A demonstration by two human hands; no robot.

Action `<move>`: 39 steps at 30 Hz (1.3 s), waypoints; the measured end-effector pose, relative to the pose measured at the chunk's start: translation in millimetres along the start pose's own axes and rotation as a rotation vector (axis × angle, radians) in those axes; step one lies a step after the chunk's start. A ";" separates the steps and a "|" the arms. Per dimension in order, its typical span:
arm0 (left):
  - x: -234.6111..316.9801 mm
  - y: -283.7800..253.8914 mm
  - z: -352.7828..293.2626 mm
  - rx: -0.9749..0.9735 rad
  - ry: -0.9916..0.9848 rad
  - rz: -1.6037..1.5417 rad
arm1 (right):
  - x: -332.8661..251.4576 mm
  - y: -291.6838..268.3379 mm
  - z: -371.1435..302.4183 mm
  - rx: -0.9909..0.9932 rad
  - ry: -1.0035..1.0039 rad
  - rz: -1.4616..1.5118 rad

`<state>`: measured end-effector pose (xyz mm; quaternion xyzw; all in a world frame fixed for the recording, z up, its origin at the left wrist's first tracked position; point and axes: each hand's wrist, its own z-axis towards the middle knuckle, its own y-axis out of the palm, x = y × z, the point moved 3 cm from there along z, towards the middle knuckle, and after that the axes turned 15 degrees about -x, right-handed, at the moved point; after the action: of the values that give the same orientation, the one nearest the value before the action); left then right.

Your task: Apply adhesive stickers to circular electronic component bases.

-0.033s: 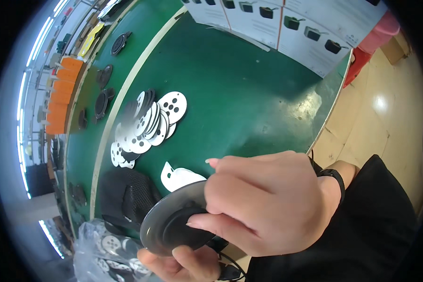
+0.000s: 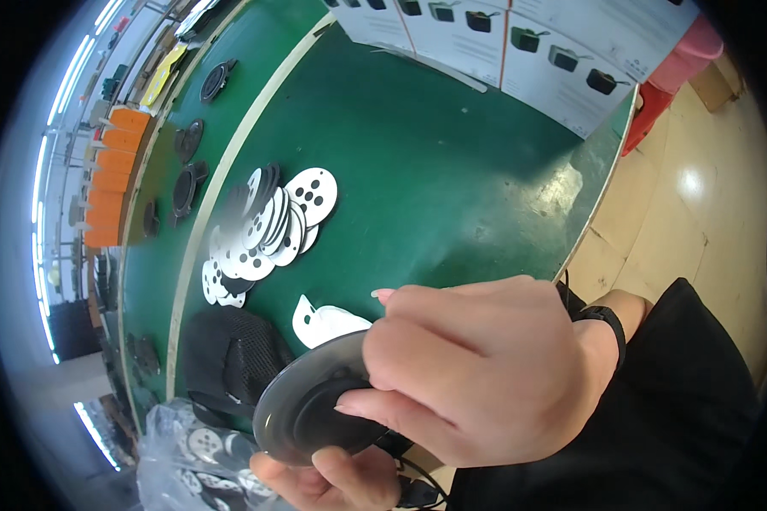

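A dark, shallow round disc (image 2: 302, 409) with a glossy rim is tilted between my hands at the lower middle. My left hand (image 2: 337, 479) grips its lower edge, thumb against the face. My right hand (image 2: 477, 375) is closed over the disc's right side, its thumb laid on the face and the other fingers curled. This hand hides that side and whatever lies beneath its fingers. Just beyond the disc, a white cut piece (image 2: 328, 325) with a pointed tab lies on the table. To the left sits a black mesh-fabric cap (image 2: 230, 353).
Overlapping white discs with black holes (image 2: 268, 226) lie on the green table (image 2: 418, 162). A clear plastic bag (image 2: 166, 460) of similar discs is at lower left. Printed cartons (image 2: 486, 51) stand at the back. Dark round parts (image 2: 185, 189) and orange bins (image 2: 115, 183) are farther left.
My right hand has shifted slightly left over the disc. Both hands keep their hold on it.
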<state>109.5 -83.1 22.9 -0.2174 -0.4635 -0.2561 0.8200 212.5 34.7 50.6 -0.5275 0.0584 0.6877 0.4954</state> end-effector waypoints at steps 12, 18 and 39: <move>19.2 -3.9 15.0 -0.223 -0.153 0.000 | 15.4 -17.3 22.2 -0.311 0.036 -0.514; -19.9 -13.4 23.2 -0.406 -0.420 -0.187 | 38.8 -7.1 45.3 -0.948 0.145 0.442; -13.9 -22.0 27.7 -0.774 -0.224 -0.143 | 242.7 84.3 335.5 -0.366 0.524 0.017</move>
<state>71.8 -80.6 26.6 -0.5038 -0.4334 -0.4429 0.6019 -62.7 345.0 -30.3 -0.7665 0.0639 0.5316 0.3546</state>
